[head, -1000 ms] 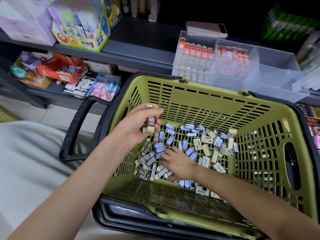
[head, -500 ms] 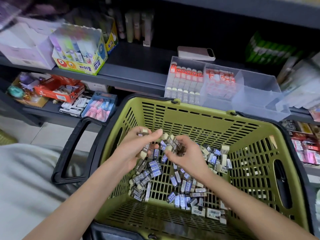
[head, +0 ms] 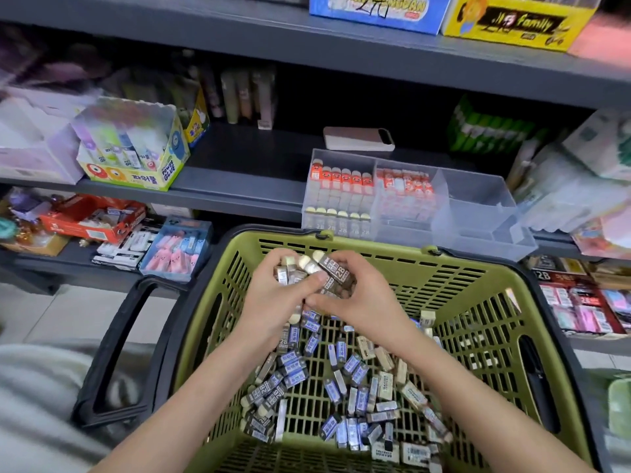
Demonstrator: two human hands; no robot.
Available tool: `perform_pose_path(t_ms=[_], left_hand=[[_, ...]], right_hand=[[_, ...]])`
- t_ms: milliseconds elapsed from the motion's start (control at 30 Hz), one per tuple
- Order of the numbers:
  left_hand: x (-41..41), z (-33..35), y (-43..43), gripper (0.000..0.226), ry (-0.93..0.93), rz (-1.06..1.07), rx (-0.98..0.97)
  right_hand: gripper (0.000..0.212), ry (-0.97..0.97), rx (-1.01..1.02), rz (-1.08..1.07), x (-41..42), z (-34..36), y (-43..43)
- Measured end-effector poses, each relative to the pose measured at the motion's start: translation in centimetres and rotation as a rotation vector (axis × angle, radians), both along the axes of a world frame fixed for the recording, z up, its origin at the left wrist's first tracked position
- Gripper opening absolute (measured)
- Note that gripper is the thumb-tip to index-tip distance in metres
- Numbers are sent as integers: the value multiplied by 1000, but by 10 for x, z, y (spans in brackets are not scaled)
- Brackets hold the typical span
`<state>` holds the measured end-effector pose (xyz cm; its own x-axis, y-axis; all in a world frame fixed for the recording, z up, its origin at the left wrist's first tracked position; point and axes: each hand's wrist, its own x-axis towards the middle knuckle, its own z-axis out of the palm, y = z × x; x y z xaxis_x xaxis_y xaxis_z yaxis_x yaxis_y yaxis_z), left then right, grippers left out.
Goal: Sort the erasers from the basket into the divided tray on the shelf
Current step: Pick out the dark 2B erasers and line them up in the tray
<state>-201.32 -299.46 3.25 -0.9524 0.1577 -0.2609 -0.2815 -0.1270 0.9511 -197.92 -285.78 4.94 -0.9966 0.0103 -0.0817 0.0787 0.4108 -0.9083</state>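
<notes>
A green plastic basket (head: pixel 375 247) holds several loose erasers (head: pixel 327 387) in blue, brown and cream sleeves. Above its middle, my left hand (head: pixel 273 302) and my right hand (head: pixel 362 298) meet and together grip a bundle of brown 2B erasers (head: pixel 321 271). On the shelf behind the basket stands the clear divided tray (head: pixel 485 233). Its left compartment holds rows of orange-capped and brown 2B erasers (head: pixel 338 196), the middle one holds orange-and-white erasers (head: pixel 406 192), and the right one looks empty.
A phone (head: pixel 358 139) lies on the shelf behind the tray. A glue box (head: pixel 136 155) stands at the left. The lower shelf holds pink erasers (head: pixel 177 254) and a red box (head: pixel 88 220). The basket's black handle (head: pixel 116 353) juts left.
My right hand came up from the pile with erasers and joined my left hand; both now hold one bundle higher over the basket. The camera tilted up toward the shelves.
</notes>
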Motion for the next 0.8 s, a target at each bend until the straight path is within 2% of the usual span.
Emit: perform_pose_path(t_ms=[67,167,367,433,533,633,800], left_hand=[[-7,2,-1,31,16,6,40],[-15,5,-2,34,60,-43,70],[-41,21,0,32,199,-157,67],[-53,30,1,33,244,-149,98],[-76,41,1,32,235,-41,169],[-99,43,-2,26,168,88,283],[-114,28,-10,19,45,183,447]], right_hand=[[36,-64,-114,23,-5,10,7],[15,-48,-157,-32,-14,24,15],[22,-13,224,115,-45,56,32],[9,118,232,52,-60,67,34],[21,218,57,-169,-84,73,38],[6,70,-4,-238,-107,62,35],[17,-54,20,-272,-121,39,28]])
